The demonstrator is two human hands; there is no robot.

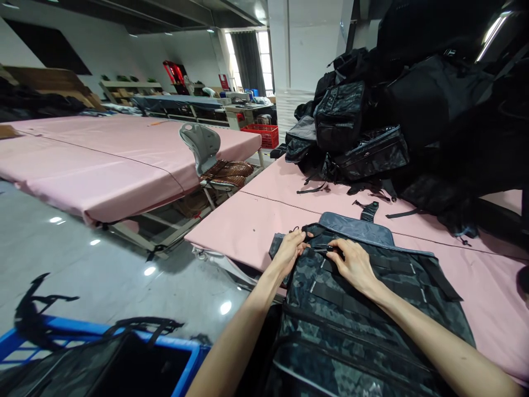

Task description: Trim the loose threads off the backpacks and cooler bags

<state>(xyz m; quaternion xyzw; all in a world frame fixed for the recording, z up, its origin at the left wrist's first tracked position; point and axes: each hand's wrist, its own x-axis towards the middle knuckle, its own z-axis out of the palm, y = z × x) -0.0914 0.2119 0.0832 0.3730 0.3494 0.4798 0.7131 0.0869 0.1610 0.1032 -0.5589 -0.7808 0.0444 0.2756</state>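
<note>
A dark camouflage backpack [355, 298] lies on the pink-covered table in front of me, its grey-lined flap [357, 229] spread out at the far end. At its upper left corner, my left hand [291, 248] is closed, pinching the bag's edge. My right hand [353, 262] rests over the upper part of the bag and grips small thread snips [329, 248], partly hidden by the fingers. Their thin blades point left toward my left fingers. A short black strap with a snap [369, 212] lies beyond the flap.
Black backpacks [341, 116] are heaped at the back right of the table [248, 226]. A blue crate [194, 358] with a dark bag in it stands at the lower left. A grey chair [202, 146] sits between this table and another pink table [124, 160].
</note>
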